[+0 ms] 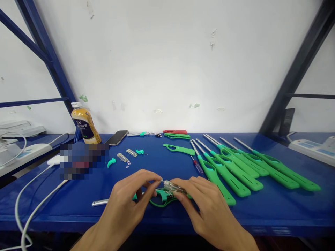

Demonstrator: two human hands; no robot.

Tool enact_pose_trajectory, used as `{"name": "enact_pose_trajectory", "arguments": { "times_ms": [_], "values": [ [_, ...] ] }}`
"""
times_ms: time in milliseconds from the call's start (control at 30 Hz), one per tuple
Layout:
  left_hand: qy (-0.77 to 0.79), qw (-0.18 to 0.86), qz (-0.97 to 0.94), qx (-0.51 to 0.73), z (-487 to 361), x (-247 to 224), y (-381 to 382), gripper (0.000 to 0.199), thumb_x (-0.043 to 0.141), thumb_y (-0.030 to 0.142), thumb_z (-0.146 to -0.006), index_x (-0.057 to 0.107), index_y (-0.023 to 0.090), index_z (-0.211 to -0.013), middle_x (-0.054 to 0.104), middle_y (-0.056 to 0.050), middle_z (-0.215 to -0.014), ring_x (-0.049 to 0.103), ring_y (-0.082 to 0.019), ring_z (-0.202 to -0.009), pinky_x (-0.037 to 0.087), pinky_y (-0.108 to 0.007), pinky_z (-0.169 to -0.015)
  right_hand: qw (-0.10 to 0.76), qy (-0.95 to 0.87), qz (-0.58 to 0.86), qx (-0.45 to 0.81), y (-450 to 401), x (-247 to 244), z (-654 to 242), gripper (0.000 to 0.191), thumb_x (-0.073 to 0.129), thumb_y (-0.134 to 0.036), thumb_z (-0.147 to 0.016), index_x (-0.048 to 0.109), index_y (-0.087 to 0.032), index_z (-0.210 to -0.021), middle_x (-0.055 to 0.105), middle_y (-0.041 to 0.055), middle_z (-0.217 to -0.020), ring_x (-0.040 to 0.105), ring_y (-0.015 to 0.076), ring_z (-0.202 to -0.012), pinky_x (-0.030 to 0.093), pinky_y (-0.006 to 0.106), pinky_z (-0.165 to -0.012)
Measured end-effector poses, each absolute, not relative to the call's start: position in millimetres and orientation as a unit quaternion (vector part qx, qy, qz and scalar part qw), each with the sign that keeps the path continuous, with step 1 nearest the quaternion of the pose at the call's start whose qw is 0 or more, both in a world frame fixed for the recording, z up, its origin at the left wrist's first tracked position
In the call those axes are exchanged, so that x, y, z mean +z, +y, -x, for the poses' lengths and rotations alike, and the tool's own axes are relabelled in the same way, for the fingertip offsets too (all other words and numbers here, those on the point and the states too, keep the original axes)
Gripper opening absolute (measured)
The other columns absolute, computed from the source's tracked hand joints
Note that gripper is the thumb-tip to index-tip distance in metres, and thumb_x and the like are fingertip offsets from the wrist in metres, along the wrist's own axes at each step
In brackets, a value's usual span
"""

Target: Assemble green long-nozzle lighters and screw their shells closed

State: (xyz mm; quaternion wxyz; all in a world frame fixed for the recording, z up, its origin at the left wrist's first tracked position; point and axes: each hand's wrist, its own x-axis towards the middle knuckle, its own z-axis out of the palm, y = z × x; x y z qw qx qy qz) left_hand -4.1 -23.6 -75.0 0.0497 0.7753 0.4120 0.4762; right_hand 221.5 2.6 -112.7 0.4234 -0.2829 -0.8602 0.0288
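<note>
Between the thumb and fingers of my right hand (206, 204) is a clear plastic fuel tank (170, 185), its nozzle end pointing left. My left hand (131, 195) pinches at that nozzle end; whatever lies between the fingertips is too small to make out. Just beneath the tank lies a green lighter body (161, 205), partly covered by my hands, with a teal trigger (164, 195) and a thin wire showing. A metal lighter tube (100, 202) sticks out to the left from behind my left hand.
Several green long-neck lighters (235, 179) lie fanned out at right, beside a screwdriver (196, 165). Green casing (180, 150) lies further back. Loose clear tanks (122, 157) and a teal trigger (111, 162) lie left. A bottle (85, 123), phone (118, 137) and white cables (39, 202) occupy the left side.
</note>
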Motion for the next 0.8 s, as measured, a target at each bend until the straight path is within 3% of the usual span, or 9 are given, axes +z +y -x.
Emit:
{"name": "enact_pose_trajectory", "arguments": {
  "times_ms": [167,300,467,800],
  "values": [
    [0.405,0.061,-0.776,0.48,1.1,-75.7,-28.7,0.018,0.061,0.015,-0.102,0.073,0.029,-0.103,0.078,0.002,-0.086,0.072,-0.013,-0.059,0.059,-0.02,-0.052,0.414,-0.863,0.287,0.039,2.0,-111.0,-221.8,0.02,0.047,-0.024,-0.113,0.063,-0.024,-0.124,0.079,0.0029,-0.099,0.073,0.0213,-0.084,0.048,0.037,-0.086],
    [0.392,0.002,-0.779,0.49,1.0,-79.8,-30.6,0.02,0.064,0.013,-0.101,0.073,0.029,-0.109,0.08,0.003,-0.09,0.074,-0.012,-0.063,0.059,-0.019,-0.054,0.415,-0.863,0.284,0.044,1.8,-112.6,-222.1,0.02,0.046,-0.022,-0.113,0.061,-0.025,-0.125,0.079,0.002,-0.101,0.071,0.0212,-0.082,0.047,0.038,-0.089],
    [0.375,-0.06,-0.792,0.478,2.7,-86.4,-28.6,0.021,0.064,0.014,-0.103,0.07,0.03,-0.114,0.082,0.002,-0.095,0.08,-0.015,-0.079,0.064,-0.021,-0.07,0.416,-0.866,0.274,0.039,1.5,-114.8,-222.6,0.02,0.044,-0.019,-0.112,0.059,-0.025,-0.123,0.076,-0.0001,-0.096,0.066,0.0193,-0.076,0.044,0.036,-0.083],
    [0.335,-0.164,-0.82,0.435,6.9,-83.6,-32.2,0.02,0.053,0.012,-0.109,0.07,0.02,-0.116,0.084,-0.003,-0.1,0.082,-0.011,-0.083,0.061,-0.013,-0.074,0.408,-0.871,0.264,0.072,1.4,-112.4,-224.8,0.026,0.035,-0.019,-0.115,0.058,-0.025,-0.105,0.071,-0.0031,-0.086,0.059,0.0161,-0.069,0.04,0.033,-0.082]
  ]
}}
